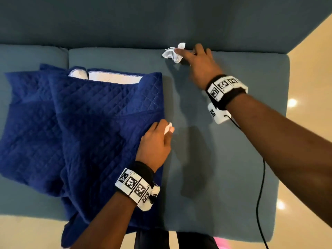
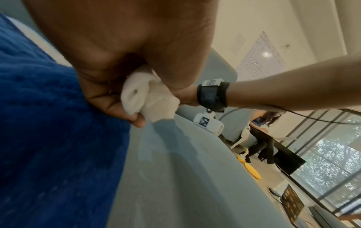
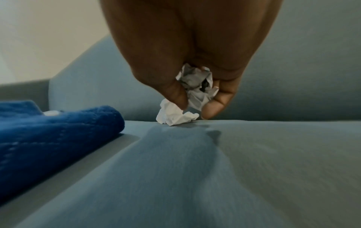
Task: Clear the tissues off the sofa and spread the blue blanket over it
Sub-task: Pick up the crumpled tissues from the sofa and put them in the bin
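Both clenched, left grip (image 1: 158, 139) on a balled tissue (image 2: 144, 98), right grip (image 1: 195, 60) pinching crumpled tissue (image 3: 193, 92)

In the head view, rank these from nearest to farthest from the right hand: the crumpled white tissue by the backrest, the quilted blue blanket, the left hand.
1. Crumpled white tissue: in the right hand's grip, by the backrest.
2. Quilted blue blanket: its near corner lies to the left.
3. Left hand: closer to the front edge, holding another tissue.

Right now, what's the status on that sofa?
Left hand holds one tissue. Right hand pinches crumpled tissue at seat back. Blue blanket still folded.
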